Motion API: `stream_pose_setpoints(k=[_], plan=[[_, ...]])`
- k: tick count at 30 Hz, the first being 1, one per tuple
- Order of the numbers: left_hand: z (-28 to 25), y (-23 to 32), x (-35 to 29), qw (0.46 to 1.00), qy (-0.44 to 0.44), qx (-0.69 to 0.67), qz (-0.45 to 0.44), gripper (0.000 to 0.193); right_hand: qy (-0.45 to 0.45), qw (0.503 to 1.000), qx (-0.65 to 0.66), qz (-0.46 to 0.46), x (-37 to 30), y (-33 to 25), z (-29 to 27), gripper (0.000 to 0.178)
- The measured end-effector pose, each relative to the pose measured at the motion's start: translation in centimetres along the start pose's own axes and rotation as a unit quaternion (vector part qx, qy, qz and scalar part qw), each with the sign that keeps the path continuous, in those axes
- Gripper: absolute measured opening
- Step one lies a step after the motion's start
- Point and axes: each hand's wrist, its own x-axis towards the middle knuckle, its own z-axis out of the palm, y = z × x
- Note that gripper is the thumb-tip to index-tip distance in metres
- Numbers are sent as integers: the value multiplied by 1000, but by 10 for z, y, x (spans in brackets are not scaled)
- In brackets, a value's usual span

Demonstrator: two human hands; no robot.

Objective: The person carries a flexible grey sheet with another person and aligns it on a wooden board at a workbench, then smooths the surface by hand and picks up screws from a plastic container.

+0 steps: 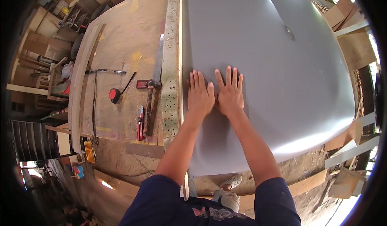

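"So, what are the two hands doing?"

"They're both resting palm-down on a smooth grey sheet [290, 93]. The left hand [201, 99] is lying near the sheet's left edge, and the right hand [231, 97] is lying just beside it."

"How are the fingers sitting?"

"They're stretching out flat and pointing away from the body. On the left hand the thumb is standing off from the fingers; on the right, the index finger is leaning away from the others. Whether the hands are touching each other, I can't tell."

"And where is the sheet lying?"

"It's spreading across the right side of the view, and its left edge is running along a pale wooden strip [186, 187]. A long speckled board [170, 113] with dark holes is lying to the left of that."

"Is anything sitting beyond the board?"

"Yes, a stained wooden tabletop [121, 44]. A metal straightedge [159, 59] is lying near the board, a hammer [149, 109] is lying closer to the person, and a red utility knife [140, 125] is resting just beside its handle. Farther left, a red and black tape measure [115, 95] is sitting."
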Motion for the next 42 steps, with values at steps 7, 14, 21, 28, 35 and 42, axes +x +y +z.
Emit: stream_pose_setpoints(k=[7, 14, 21, 28, 35, 42], plan=[[-30, 48, -115, 992, -91, 78, 35, 89, 71, 993, 94, 10, 49, 7, 10, 71], [-28, 48, -87, 993, -74, 83, 41, 112, 82, 993, 83, 12, 86, 9, 15, 69], [-19, 40, -56, 993, -45, 103, 36, 112, 88, 992, 88, 14, 127, 9, 29, 66], [-9, 45, -13, 994, -38, 92, 41, 112, 86, 980, 180, -7, 155, 39, 31, 62], [-12, 24, -15, 992, -30, 118, 24, 109, 104, 949, 294, -50, -60, 10, 8, 61], [-6, 36, -6, 991, -35, 126, 32, 106, -56, 987, 152, 12, -172, -23, -29, 84]])
